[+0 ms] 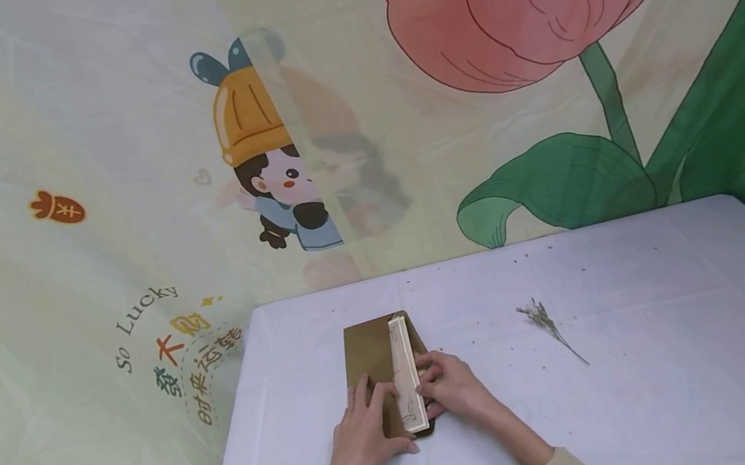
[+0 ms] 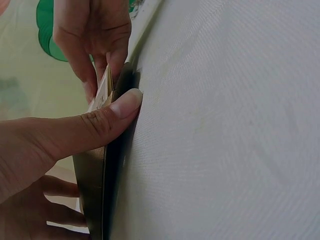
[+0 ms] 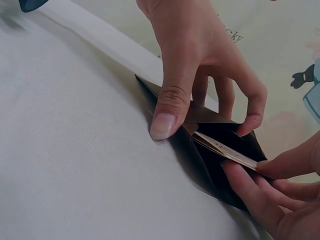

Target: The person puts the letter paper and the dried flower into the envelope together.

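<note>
Cream printed-paper stack (image 1: 405, 373) sits in the mouth of a flat gold-brown folder (image 1: 365, 347) on the white-clothed table (image 1: 652, 334). Right hand (image 1: 452, 387) pinches stack, left hand (image 1: 366, 433) grips folder. Off-angle force could crease sheets.

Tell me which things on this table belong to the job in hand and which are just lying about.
Job: gold-brown envelope; cream printed papers in its opening.
Lying about: grey-green plant sprig; scattered dark specks, too small to identify.
</note>
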The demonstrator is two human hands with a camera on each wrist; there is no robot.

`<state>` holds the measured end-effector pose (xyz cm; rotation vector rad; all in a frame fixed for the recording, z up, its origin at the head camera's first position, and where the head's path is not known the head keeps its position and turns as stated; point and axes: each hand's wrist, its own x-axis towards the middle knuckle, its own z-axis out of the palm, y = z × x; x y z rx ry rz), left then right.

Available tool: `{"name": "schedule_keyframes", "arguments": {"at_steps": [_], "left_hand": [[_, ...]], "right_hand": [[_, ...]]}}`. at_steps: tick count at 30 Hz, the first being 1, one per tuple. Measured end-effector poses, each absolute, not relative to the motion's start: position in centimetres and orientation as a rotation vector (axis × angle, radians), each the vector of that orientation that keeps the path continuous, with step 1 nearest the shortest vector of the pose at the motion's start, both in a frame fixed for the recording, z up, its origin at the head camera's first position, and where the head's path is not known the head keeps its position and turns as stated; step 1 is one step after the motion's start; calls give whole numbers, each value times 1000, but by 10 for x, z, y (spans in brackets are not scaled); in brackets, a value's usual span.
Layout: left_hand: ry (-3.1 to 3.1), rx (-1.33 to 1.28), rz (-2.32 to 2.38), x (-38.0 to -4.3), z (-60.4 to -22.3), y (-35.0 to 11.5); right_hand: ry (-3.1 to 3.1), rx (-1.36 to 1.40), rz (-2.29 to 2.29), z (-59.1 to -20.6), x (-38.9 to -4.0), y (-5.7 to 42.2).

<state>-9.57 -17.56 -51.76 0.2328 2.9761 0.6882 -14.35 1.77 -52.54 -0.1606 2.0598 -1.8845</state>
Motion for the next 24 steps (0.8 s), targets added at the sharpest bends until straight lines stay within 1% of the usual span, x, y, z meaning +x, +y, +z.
{"name": "schedule_keyframes", "arguments": {"at_steps": [24], "left_hand": [[2978,236,685,-96,-517,-176]], "right_hand": [[2105,-212,-1869,-526,-144,3]]}}
